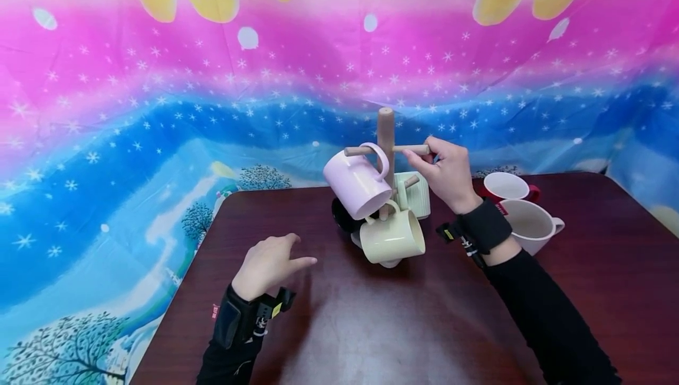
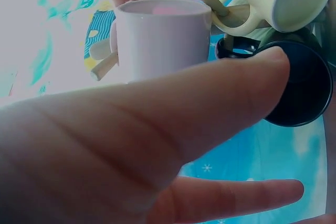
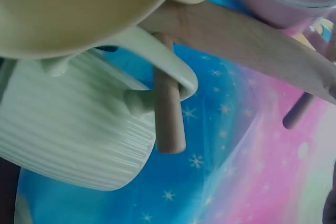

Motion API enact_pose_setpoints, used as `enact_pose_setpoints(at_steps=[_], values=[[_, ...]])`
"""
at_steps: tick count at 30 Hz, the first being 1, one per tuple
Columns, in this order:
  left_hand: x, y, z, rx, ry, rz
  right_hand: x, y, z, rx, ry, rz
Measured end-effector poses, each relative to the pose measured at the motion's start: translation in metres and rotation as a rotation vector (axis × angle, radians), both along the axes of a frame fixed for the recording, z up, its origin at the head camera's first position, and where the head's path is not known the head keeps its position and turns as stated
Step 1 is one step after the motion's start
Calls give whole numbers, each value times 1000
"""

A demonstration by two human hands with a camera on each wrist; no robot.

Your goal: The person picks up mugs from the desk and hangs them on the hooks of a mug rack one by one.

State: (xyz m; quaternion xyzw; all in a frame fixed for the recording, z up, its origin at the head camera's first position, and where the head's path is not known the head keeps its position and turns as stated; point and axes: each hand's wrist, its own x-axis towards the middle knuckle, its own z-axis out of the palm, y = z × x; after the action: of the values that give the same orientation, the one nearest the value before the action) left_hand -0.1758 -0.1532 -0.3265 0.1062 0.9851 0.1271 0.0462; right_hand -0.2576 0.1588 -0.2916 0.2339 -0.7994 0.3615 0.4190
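Note:
A wooden mug tree (image 1: 386,128) stands on the table with mugs hanging from its pegs. My right hand (image 1: 448,173) pinches the end of its upper right peg. On the upper left peg hangs a lavender mug (image 1: 350,181), tilted. Below it are a pale yellow mug (image 1: 389,240), a ribbed light green mug (image 3: 79,124) and a black mug (image 2: 307,90). The green mug's handle loops over a peg (image 3: 170,121) in the right wrist view. My left hand (image 1: 270,264) hovers left of the tree, thumb and fingers spread, holding nothing.
A red mug with a white inside (image 1: 506,186) and a larger white mug (image 1: 530,226) stand right of the tree, behind my right wrist. The dark wooden table (image 1: 382,326) meets a patterned cloth backdrop (image 1: 297,114) at its far edge.

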Motion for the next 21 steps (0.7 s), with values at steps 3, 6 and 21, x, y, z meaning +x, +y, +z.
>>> enact_pose_setpoints(at_steps=[3, 6, 21], values=[[0, 1, 0, -6, -1, 5, 0, -5, -3, -9, 87, -38], [0, 1, 0, -8, 0, 6, 2, -14, -4, -36, 166, -70], [0, 6, -1, -18, -5, -5, 12, -64, -6, -34, 421, -289]])
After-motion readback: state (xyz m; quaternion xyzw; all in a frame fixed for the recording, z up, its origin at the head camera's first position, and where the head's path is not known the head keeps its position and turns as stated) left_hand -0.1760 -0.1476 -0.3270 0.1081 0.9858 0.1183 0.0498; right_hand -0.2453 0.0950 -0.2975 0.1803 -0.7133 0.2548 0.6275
